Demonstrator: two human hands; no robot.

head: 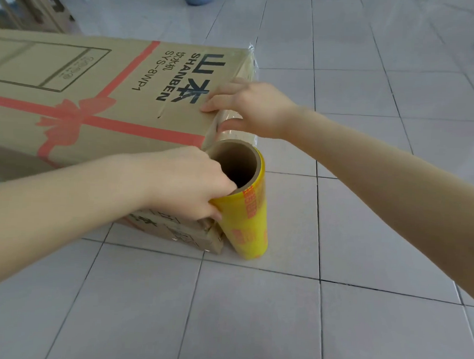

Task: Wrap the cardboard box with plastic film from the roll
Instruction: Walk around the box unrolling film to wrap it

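Left hand (187,182): roll (245,204) being gripped at its rim, upright beside the box (98,97).
Right hand (250,106): film (232,125) being pressed flat-fingered onto box edge.

The scene is lit evenly by soft, cool daylight, and no harsh shadows are cast. A pale sheen is seen on the tiled floor (398,64) toward the top right, where the light appears to enter. A faint shadow is thrown beside the cardboard box (71,90) at the lower left. Straight grout lines are bent near the edges by the wide lens. Slight softness is noticed throughout, and the far corners are blurred.
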